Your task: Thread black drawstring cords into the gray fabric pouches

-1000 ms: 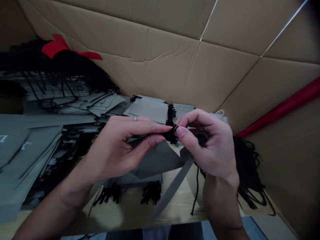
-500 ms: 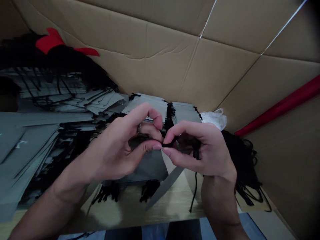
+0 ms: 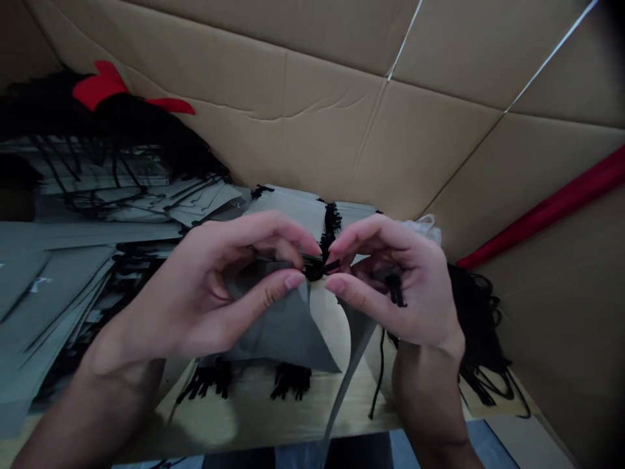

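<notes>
- My left grip (image 3: pixel 209 286) is nearly closed, thumb and fingers on the upper edge of a grey piece (image 3: pixel 290 322).
- My right grip (image 3: pixel 405 280) has thumb and forefinger slightly parted around the end of a black cord (image 3: pixel 315 270); I cannot tell whether they pinch it. More black cord (image 3: pixel 394 291) lies against my curled fingers.
- The grey piece hangs between my hands above the tabletop (image 3: pixel 263 417), nearer than the far grey stack (image 3: pixel 286 208).
- I judge it light, thin and easily creased, so I'd take it by the edge beside the cord.
- The cord looks soft and limp; fingertips close to its end should steer it best.
</notes>
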Demonstrator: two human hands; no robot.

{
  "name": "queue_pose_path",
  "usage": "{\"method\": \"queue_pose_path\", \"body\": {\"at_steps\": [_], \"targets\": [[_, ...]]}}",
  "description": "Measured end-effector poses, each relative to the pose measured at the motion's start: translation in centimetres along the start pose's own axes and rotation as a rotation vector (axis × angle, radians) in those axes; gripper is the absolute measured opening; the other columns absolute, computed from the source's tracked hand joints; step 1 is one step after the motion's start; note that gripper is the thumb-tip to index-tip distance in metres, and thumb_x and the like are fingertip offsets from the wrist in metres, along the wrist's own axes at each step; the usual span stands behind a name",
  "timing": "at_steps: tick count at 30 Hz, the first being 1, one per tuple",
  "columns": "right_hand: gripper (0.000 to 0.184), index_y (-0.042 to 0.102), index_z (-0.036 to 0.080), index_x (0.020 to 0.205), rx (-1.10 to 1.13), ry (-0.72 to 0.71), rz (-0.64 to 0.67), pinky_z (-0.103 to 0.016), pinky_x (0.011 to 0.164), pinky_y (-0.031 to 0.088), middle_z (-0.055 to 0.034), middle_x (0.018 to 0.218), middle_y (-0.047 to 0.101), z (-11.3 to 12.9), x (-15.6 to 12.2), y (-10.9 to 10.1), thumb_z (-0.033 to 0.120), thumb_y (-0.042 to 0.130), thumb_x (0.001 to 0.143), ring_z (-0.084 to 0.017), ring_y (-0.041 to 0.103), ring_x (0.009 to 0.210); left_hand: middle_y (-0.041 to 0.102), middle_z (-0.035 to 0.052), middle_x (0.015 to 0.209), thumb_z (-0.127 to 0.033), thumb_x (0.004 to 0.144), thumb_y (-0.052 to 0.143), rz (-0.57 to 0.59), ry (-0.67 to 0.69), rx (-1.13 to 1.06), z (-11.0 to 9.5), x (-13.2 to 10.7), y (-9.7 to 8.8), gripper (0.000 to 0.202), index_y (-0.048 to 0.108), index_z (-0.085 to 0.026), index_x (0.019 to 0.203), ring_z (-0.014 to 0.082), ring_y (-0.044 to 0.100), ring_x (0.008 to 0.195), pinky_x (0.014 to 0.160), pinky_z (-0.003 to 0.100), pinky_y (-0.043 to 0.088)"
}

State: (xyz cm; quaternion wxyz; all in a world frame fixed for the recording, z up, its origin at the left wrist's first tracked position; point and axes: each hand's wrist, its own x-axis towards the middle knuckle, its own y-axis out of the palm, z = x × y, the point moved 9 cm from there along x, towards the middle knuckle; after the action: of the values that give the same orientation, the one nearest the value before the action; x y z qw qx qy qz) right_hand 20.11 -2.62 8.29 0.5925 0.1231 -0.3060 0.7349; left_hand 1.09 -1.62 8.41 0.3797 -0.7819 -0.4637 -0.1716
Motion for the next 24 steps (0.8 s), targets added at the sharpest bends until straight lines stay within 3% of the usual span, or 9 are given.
{"method": "queue_pose_path", "body": {"at_steps": [6,10,13,18,21,24], "targets": [[0.022,0.086,0.020,0.095,-0.068,0.045,-0.028,-0.020,0.054,0.055,0.0016,0.082,0.082,-0.5,0.5,-0.4,0.030,0.106,0.091,-0.010,0.071,0.064,0.091,-0.0024,0.110,-0.038,0.108,0.090,-0.099,0.085,0.143,-0.5,-0.1,-0.2,0.017,0.087,-0.034,0.125,0.0170,0.086,0.091,0.079,0.029,0.069],[0.022,0.085,0.021,0.093,-0.058,0.012,-0.038,-0.017,0.051,0.052,0.0040,0.078,0.080,0.0,0.5,-0.2,0.024,0.107,0.089,-0.008,0.067,0.060,0.092,-0.0041,0.102,-0.032,0.109,0.089,-0.131,0.183,0.201,-1.6,0.0,0.0,0.015,0.088,-0.034,0.124,0.0133,0.082,0.079,0.073,0.028,0.065],[0.020,0.081,0.023,0.092,-0.057,0.008,-0.043,-0.019,0.050,0.052,0.0050,0.076,0.078,0.2,0.3,0.0,0.021,0.102,0.093,-0.009,0.066,0.058,0.091,-0.0057,0.096,-0.030,0.110,0.089,-0.152,0.184,0.243,-1.7,0.1,0.1,0.015,0.089,-0.035,0.123,0.0119,0.078,0.069,0.069,0.028,0.063],[0.021,0.080,0.025,0.095,-0.153,-0.017,-0.020,-0.026,0.054,0.053,0.0019,0.081,0.078,0.1,0.1,0.0,0.036,0.097,0.103,-0.013,0.065,0.063,0.092,-0.0053,0.098,-0.036,0.109,0.088,-0.164,0.177,0.286,-1.5,-0.1,0.4,0.012,0.090,-0.038,0.121,0.0153,0.079,0.067,0.069,0.033,0.067],[0.026,0.078,0.023,0.097,-0.214,-0.059,-0.028,-0.028,0.059,0.054,-0.0019,0.087,0.079,0.0,-0.1,-0.1,0.043,0.092,0.107,-0.016,0.070,0.072,0.091,-0.0072,0.095,-0.035,0.108,0.089,-0.168,0.160,0.297,-1.3,-0.1,0.3,0.011,0.090,-0.038,0.119,0.0132,0.080,0.069,0.073,0.030,0.068],[0.024,0.076,0.023,0.099,-0.234,-0.081,-0.035,-0.029,0.066,0.057,-0.0037,0.094,0.081,-0.2,-0.2,0.1,0.041,0.087,0.111,-0.018,0.074,0.079,0.089,-0.0074,0.090,-0.032,0.108,0.088,-0.145,0.169,0.300,-1.5,0.0,0.3,0.008,0.089,-0.035,0.116,0.0117,0.081,0.070,0.071,0.026,0.064]]}}
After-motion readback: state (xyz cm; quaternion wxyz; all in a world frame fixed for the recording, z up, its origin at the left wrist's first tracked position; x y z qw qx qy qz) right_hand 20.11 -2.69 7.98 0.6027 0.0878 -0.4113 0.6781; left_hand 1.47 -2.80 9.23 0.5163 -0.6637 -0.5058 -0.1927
